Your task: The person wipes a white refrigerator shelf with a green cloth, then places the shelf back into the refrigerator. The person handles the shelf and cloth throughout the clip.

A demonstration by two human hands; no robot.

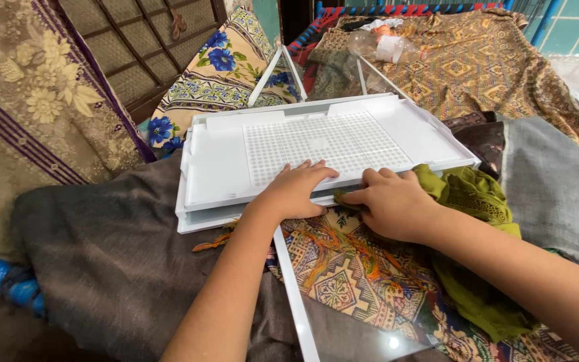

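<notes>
A white plastic folding board (222,161) with a perforated middle lies across a pile of cloth. My left hand (294,191) rests flat on its near edge, fingers spread over the perforated part. My right hand (391,201) sits beside it at the board's front edge, fingers curled against the rim and touching an olive-green garment (477,201) that is tucked under the board. A patterned, multicoloured cloth (343,275) lies under both wrists.
A white bar (295,295) runs from the board toward me. Dark grey fabric (115,261) covers the left, grey cloth (551,181) the right. A floral pillow (216,74), a patterned brown spread (484,60) and a clear plastic bottle (383,47) lie behind.
</notes>
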